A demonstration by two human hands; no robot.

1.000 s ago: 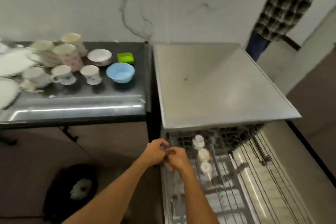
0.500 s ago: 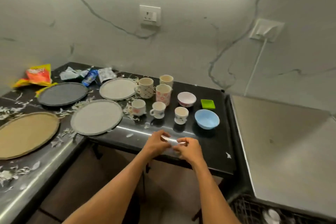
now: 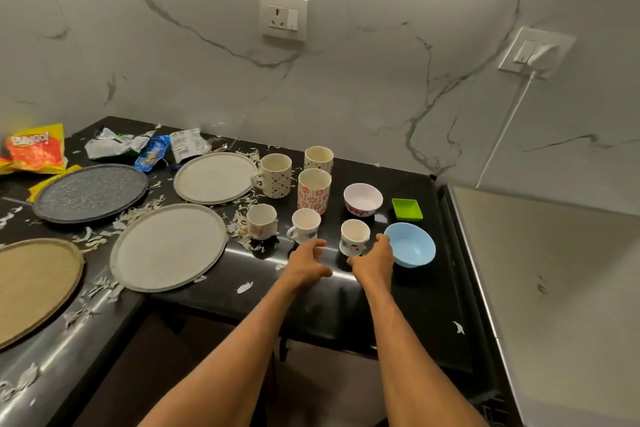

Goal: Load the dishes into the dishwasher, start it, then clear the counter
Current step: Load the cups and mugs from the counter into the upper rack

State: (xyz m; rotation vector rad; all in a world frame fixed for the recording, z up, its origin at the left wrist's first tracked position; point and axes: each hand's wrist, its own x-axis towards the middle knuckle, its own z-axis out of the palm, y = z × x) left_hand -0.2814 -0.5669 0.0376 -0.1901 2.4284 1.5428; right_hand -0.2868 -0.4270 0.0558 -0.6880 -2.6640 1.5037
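Black glossy surface [image 3: 381,305]. Near right, a pale blue bowl [image 3: 412,248]; beyond it, a lime-green square dish [image 3: 407,209]. The tall cup [image 3: 313,191] bears red flowers, the mug [image 3: 275,175] dark diamonds. Far left: a speckled dark grey plate [image 3: 90,192] and an orange-and-yellow snack packet [image 3: 36,149].

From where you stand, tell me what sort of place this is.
Most likely a home kitchen: a black counter carrying mugs and plates, snack wrappers in its corner, and a wall socket on the marble-look wall.

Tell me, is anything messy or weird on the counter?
Yes: white shreds lie scattered across the black counter, thickest around the plates and the small cups. Crumpled snack wrappers are piled at the back left. Nothing is tipped over or looks broken.
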